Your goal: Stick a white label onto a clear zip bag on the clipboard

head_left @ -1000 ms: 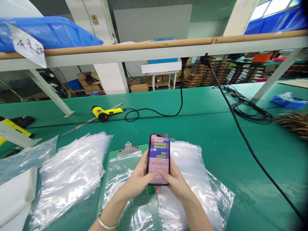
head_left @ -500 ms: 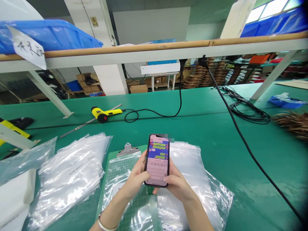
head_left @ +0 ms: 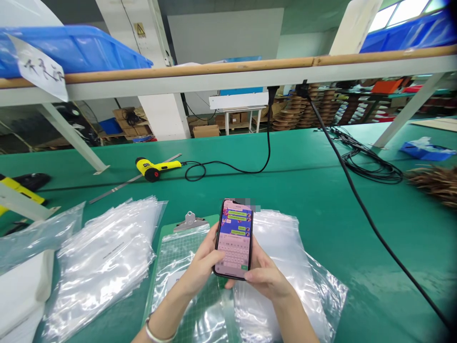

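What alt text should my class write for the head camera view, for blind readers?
A left hand and right hand hold a smartphone showing a chat over a green clipboard. Stacks of clear plastic bags lie beside it on a green workbench, with a yellow heat gun beyond.

Right now the smartphone (head_left: 233,238) chat is too small to read (a pixelated patch (head_left: 248,205) smudges its top edge), and over at the right edge, a fuzzy brown bundle (head_left: 433,186) gets cut off!
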### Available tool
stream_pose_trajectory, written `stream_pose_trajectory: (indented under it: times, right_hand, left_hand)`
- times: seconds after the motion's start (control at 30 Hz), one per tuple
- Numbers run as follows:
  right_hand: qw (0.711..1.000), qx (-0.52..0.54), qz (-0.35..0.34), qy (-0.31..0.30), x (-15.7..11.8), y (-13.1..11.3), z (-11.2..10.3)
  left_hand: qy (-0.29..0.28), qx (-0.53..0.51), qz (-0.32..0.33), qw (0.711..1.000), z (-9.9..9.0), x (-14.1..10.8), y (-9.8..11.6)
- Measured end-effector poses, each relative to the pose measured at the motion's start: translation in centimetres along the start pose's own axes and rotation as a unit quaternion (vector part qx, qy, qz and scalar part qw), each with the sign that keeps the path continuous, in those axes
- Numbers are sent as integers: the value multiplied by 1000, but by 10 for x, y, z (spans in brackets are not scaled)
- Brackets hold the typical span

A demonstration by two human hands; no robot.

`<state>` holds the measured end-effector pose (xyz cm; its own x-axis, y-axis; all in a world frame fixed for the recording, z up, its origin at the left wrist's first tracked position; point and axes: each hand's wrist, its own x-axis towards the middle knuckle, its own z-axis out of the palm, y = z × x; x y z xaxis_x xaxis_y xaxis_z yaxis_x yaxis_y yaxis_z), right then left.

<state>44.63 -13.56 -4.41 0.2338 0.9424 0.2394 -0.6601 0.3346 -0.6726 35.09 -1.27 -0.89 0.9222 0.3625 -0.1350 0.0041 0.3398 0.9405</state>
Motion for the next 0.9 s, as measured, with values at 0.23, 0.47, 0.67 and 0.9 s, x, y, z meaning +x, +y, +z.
stream_pose_trajectory:
  times: [0.23,0.47,0.67,0.9]
  right_hand:
    - [998,-50,1,22,-1,1,0]
    - [982,-65,37,171,5,1,4]
    - [982,-84,28,165,6,3,3]
    - [980,-143,1,140,5,5,2]
  left_hand:
    - [-20,3,-12,1000,3,-1,2]
    - [-142,-2,-19,990,5,-4,-4]
    - [-88,10,-38,995,11,-3,-1]
    - [-75,-7,-37,996,8,-1,1]
